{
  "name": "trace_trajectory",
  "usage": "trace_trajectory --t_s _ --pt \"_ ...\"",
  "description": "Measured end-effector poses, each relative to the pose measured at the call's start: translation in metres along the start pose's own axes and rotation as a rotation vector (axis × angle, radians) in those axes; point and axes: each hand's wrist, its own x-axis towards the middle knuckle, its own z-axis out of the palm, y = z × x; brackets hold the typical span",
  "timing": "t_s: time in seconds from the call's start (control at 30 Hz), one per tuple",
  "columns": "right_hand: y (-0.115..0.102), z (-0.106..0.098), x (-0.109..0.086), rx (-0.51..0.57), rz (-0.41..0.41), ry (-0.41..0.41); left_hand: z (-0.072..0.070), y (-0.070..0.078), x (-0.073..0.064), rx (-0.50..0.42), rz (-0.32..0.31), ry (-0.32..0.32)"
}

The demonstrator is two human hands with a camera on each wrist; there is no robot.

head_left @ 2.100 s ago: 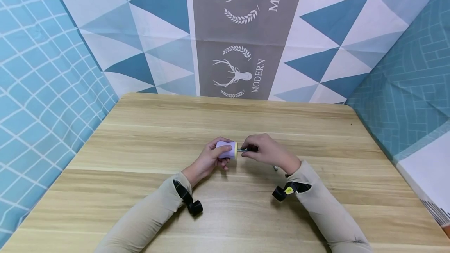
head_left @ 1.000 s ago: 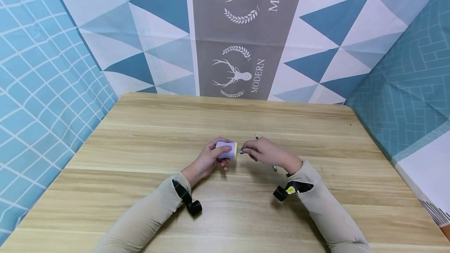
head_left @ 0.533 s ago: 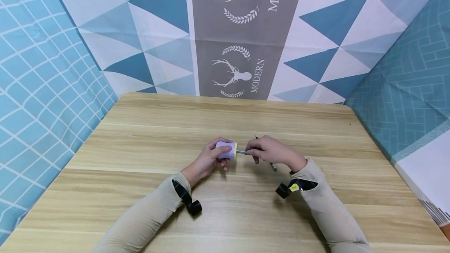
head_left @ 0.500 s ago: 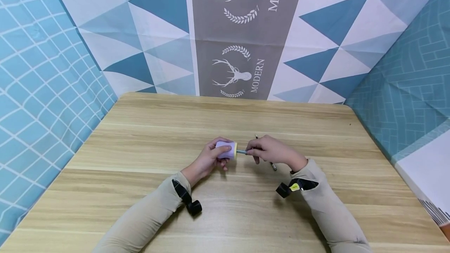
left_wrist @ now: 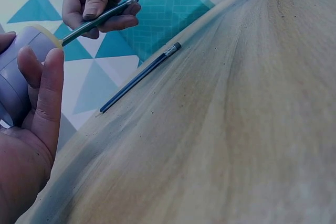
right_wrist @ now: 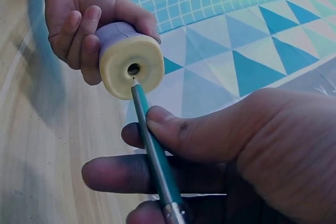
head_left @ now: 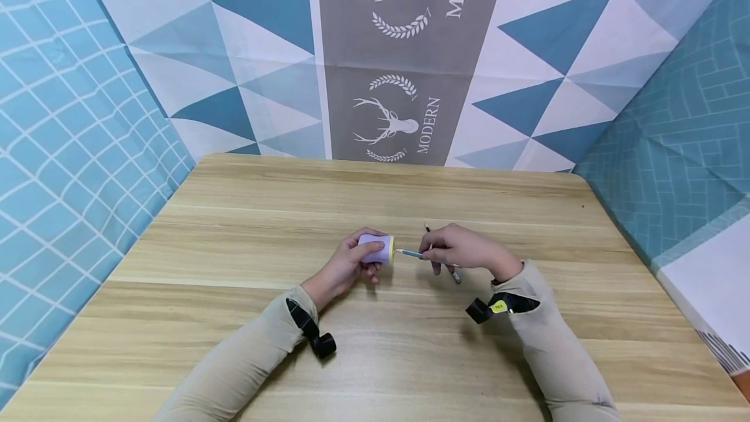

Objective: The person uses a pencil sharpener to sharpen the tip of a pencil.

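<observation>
Where the lower edge of the head view cuts them off, two beige sleeves (head_left: 240,357) reach in from lower left and lower right, each with a black wrist camera (head_left: 323,346) strapped near its cuff. Beyond them spreads the wood-grained table (head_left: 281,213), and right of centre a dark pencil (left_wrist: 139,80) lies aslant on it, partly covered by the right hand (head_left: 463,247). Past the far edge hang patterned cloths: blue tile at the left, triangles about a grey panel (head_left: 398,60) at the upper middle, teal brick at the right. In the right wrist view, the right hand pinches a teal pencil (right_wrist: 152,145) between thumb and forefinger, its other fingers extending loosely behind the shaft. Farther off, at the upper left, the left hand (head_left: 350,262) grips a lilac sharpener (head_left: 373,249), thumb laid along its side, the yellow end turned toward the pencil. The point is outside the sharpener, by the lower rim of its round hole; whether it touches the yellow face, I cannot tell. Much of the lilac body is hidden in the left hand, and the left wrist view crops it at the left edge. The right wrist view cuts off the teal pencil's butt at the bottom.
</observation>
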Motion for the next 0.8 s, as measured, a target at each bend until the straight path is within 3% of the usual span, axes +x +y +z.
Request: trace_trajectory --t_s 0.5,0.8 --pt "0.004 -0.004 -0.005 0.046 0.075 -0.031 0.001 0.001 -0.002 -0.013 0.005 -0.004" --pt "0.015 -0.014 -0.011 0.187 0.098 0.001 0.001 0.001 -0.001 -0.012 0.004 -0.007"
